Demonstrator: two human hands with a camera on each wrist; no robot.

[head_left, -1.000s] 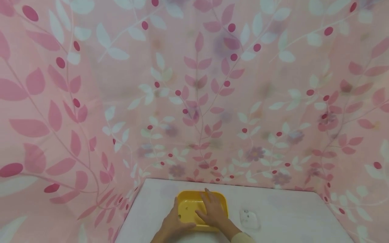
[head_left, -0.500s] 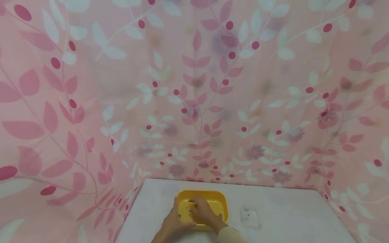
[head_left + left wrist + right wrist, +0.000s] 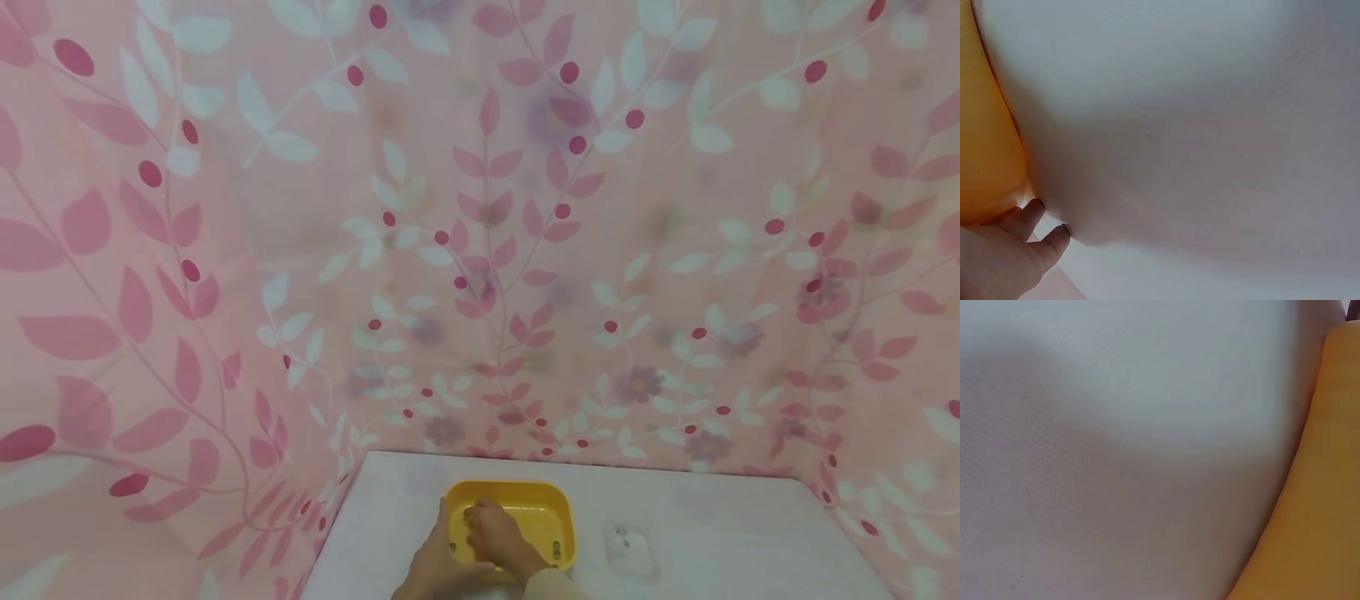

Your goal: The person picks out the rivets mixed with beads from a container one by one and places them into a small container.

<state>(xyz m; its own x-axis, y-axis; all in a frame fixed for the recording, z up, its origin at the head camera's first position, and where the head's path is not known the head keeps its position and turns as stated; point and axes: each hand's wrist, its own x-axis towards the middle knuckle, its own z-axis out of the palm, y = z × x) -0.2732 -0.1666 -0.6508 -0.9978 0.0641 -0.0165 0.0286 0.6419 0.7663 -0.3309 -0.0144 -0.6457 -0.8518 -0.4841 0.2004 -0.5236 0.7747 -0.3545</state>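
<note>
A yellow rectangular basin (image 3: 543, 517) rests on the white tabletop. My left hand (image 3: 435, 562) braces its near left corner, fingers along the left wall and thumb along the front. The left wrist view shows those fingertips beside the basin's outer wall. Inside the basin, toward the left, my right hand (image 3: 498, 537) reaches down with bent fingers. A tiny dark piece (image 3: 468, 513) is at its fingertips; whether it is pinched is too small to tell. Another small dark piece (image 3: 452, 547) lies near the left wall, and small greenish ring-like pieces (image 3: 557, 550) lie at the right.
To the right of the basin stands a small clear container (image 3: 632, 554) with a few tiny pieces in it. The white tabletop (image 3: 720, 533) ends at a pink leaf-patterned curtain (image 3: 525, 292), which surrounds the back and both sides.
My right hand has gone from spread fingers over the basin's right half to bent fingers low in its left part. Small pieces at the right have come into sight. The left hand stays put.
</note>
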